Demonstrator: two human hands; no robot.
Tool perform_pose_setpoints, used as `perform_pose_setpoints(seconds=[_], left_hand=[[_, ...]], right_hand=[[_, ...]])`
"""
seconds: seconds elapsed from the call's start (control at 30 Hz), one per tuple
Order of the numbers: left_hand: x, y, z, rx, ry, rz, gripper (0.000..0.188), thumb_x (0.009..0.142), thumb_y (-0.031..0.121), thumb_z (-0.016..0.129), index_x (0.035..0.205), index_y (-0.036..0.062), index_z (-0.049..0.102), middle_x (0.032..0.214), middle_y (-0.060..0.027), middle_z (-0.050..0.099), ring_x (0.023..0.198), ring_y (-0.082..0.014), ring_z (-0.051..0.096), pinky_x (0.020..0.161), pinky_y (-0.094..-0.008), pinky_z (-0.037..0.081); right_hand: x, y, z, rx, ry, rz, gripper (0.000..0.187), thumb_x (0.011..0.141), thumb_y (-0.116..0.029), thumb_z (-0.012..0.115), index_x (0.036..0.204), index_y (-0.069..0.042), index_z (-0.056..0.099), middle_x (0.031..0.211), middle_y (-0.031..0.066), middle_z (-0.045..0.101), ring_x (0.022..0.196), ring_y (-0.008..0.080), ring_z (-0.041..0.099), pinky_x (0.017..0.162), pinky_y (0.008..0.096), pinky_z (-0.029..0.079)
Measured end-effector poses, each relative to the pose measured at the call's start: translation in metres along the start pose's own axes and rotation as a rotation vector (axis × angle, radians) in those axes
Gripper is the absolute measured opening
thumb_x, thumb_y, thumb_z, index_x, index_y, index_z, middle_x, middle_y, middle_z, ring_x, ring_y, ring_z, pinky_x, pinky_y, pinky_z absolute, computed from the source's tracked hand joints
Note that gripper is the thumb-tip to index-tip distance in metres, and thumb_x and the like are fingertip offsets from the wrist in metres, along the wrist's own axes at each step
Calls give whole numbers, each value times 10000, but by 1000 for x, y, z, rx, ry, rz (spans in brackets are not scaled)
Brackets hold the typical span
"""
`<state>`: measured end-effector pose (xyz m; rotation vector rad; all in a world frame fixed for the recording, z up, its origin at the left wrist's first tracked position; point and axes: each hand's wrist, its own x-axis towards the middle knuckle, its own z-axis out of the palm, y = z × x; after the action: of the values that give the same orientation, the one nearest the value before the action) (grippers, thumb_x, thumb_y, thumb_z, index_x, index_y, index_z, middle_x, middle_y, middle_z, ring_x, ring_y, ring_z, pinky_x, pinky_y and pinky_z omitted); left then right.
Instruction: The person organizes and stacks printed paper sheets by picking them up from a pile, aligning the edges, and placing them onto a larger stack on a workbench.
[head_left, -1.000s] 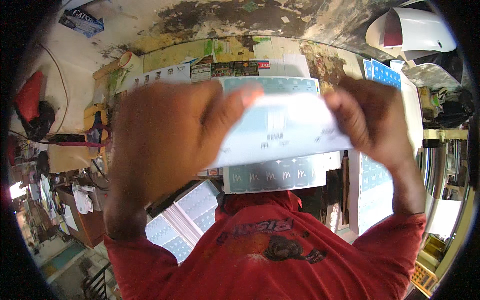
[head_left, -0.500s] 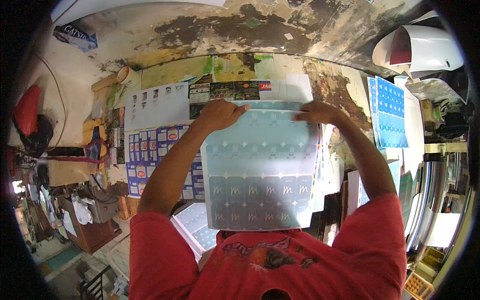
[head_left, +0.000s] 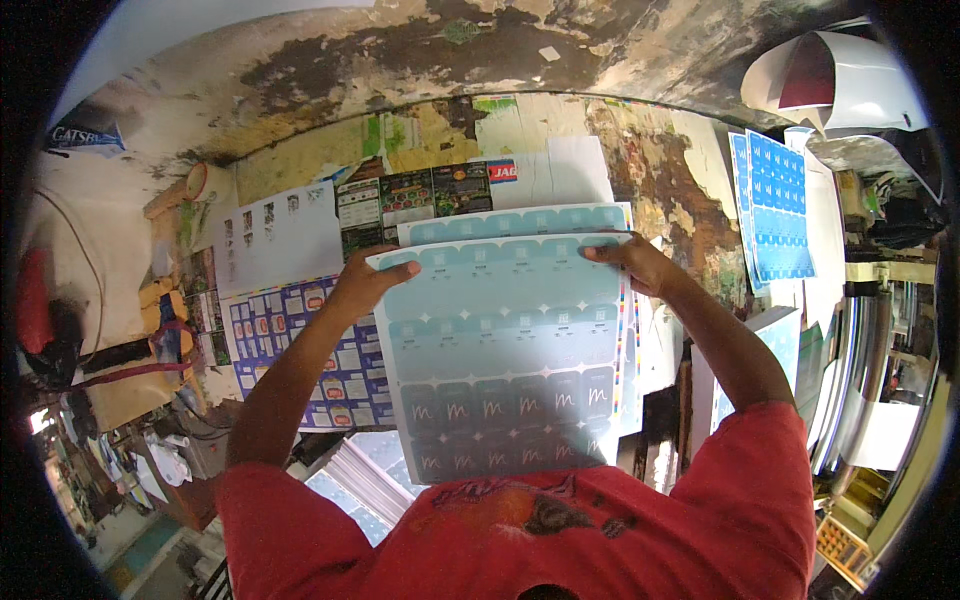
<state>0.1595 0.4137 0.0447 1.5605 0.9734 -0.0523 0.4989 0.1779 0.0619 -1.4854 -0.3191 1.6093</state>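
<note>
Gripping a flat, glossy rectangular printed sheet [head_left: 510,350] by its far corners, our left hand [head_left: 360,285] and right hand [head_left: 635,265] hold it above a matching stack [head_left: 520,222]; beyond it lies a stained, flaking worktable [head_left: 400,60].

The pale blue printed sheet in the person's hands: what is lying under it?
Under the pale blue printed sheet lies another like it, its top edge peeking out on the worktable. The stack below is covered. Left hand and right hand grip its far corners.
</note>
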Motion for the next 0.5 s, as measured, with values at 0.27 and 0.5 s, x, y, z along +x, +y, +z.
perform_pose_setpoints(seconds=[0.27, 0.5], left_hand=[[-43, 24, 62, 407, 325, 402, 472, 908, 136, 662, 1343, -5, 546, 1310, -269, 582, 1220, -384, 573, 991, -440, 471], [-40, -1, 76, 750, 364, 548, 580, 888, 23, 572, 1426, -87, 386, 1474, -345, 376, 1420, -515, 290, 1156, -563, 263]], right_hand=[[-38, -12, 63, -788, 203, -271, 499, 973, -208, 625, 1417, -32, 480, 1282, 240, 617, 1179, 323, 620, 1000, 402, 482], [-29, 27, 74, -1311, 257, -438, 763, 884, -105, 652, 1507, 43, 238, 1573, 301, 213, 1483, 454, 165, 1201, 567, 137]])
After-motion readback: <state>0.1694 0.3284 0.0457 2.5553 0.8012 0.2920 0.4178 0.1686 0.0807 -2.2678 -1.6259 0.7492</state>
